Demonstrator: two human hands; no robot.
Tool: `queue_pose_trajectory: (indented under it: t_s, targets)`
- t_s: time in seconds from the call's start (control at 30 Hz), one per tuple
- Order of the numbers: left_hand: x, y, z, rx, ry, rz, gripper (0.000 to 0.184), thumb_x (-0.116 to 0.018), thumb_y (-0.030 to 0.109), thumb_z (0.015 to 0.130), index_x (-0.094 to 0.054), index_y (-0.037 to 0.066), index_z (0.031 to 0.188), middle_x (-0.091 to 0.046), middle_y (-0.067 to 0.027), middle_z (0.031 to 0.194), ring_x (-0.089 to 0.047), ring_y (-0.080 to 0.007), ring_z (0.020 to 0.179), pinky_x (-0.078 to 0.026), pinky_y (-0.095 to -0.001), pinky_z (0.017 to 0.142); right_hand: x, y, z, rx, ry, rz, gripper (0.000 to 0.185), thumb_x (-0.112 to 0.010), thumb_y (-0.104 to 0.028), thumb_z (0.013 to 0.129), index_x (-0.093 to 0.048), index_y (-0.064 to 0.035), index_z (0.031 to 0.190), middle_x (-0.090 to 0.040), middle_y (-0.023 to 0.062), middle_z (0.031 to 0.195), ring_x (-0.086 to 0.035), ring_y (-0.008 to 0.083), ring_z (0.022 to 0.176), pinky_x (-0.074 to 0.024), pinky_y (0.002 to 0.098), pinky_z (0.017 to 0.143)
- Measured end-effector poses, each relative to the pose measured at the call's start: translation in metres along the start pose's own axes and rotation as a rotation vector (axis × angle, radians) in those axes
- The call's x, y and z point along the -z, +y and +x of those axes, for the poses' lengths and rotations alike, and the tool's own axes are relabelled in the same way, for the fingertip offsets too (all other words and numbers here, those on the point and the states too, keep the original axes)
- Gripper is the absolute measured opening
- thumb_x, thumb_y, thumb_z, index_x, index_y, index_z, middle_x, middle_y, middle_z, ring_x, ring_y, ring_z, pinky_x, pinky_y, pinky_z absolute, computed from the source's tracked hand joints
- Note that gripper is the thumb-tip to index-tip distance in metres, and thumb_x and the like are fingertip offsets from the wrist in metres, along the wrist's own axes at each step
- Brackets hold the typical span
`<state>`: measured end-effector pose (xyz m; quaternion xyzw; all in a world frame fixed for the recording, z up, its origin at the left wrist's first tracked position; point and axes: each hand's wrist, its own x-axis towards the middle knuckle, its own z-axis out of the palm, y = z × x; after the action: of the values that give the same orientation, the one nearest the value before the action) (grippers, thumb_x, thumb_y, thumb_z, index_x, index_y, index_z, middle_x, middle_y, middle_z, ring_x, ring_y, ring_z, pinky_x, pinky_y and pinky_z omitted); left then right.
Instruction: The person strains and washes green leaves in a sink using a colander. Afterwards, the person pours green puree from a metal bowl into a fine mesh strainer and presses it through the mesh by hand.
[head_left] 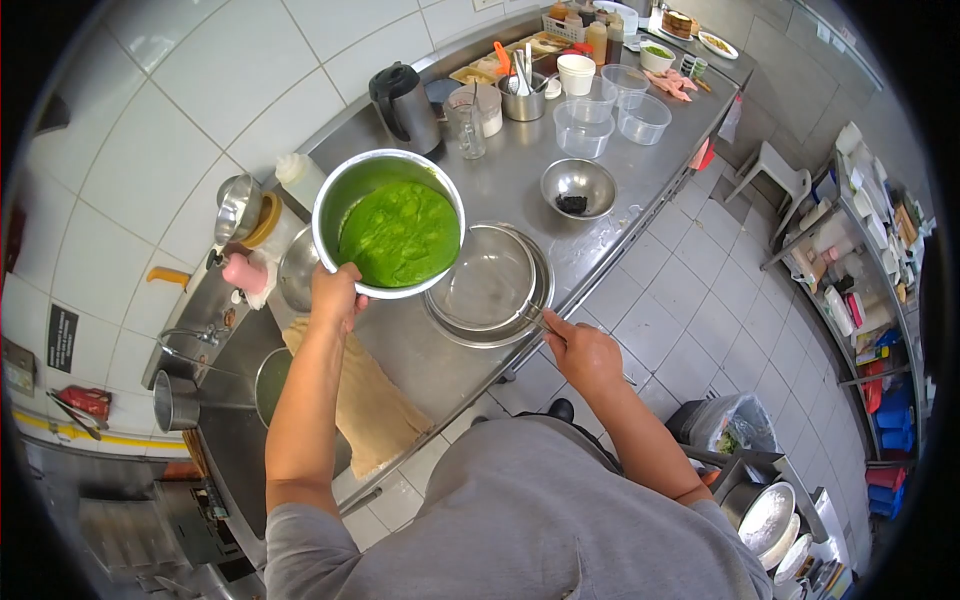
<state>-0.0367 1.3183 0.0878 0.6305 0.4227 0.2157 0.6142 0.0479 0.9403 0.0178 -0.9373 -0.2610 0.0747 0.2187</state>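
My left hand (340,292) grips the rim of a deep metal pot (333,180), which is tilted toward me above the counter. Thick, bright green puree (400,233) lies inside it. In my right hand (582,352) is the handle of a round mesh strainer (487,283). The strainer rests over a wide metal bowl (545,272) on the counter, and the pot's right edge overlaps the strainer's left side. No puree shows on the mesh.
Beyond the strainer stand a small steel bowl (579,187) with something dark in it and several clear plastic tubs (584,128). An electric kettle (404,106) is near the wall. A tan cloth (372,405) lies beside the sink (225,440). The counter's front edge runs diagonally.
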Motion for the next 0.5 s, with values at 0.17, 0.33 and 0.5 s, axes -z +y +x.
queue_pose_trajectory:
  t_s: [0.17, 0.33, 0.5]
  targets:
    - [0.0, -0.0018, 0.0015, -0.01, 0.011, 0.027, 0.039, -0.054, 0.001, 0.089, -0.05, 0.0, 0.128, -0.062, -0.0101, 0.079, -0.059, -0.0175, 0.05, -0.041, -0.0262, 0.037, 0.0026, 0.0004, 0.0012, -0.008, -0.081, 0.003, 0.042, -0.062, -0.039, 0.103, -0.063, -0.0316, 0.144, -0.074, 0.0155, 0.092, -0.074, 0.0346, 0.087, -0.0585, 0.0476, 0.077]
    - [-0.0014, -0.0045, 0.0028, -0.045, 0.026, 0.033, 0.038, -0.055, 0.002, 0.089, -0.052, 0.001, 0.126, -0.061, -0.0093, 0.078, -0.057, -0.0171, 0.049, -0.041, -0.0269, 0.037, 0.0025, 0.0004, 0.0005, 0.002, -0.062, 0.003, 0.042, -0.062, -0.039, 0.103, -0.064, -0.0315, 0.144, -0.074, 0.0153, 0.092, -0.074, 0.0348, 0.087, -0.0585, 0.0479, 0.077]
    - [-0.0048, 0.0022, -0.005, -0.022, 0.04, 0.022, 0.037, -0.055, 0.0, 0.088, -0.056, -0.001, 0.125, -0.062, -0.0097, 0.088, -0.057, -0.0157, 0.056, -0.042, -0.027, 0.038, 0.0051, -0.0007, 0.0011, -0.005, -0.07, -0.004, 0.042, -0.062, -0.04, 0.102, -0.064, -0.0314, 0.143, -0.074, 0.0149, 0.092, -0.074, 0.0347, 0.087, -0.0586, 0.048, 0.077]
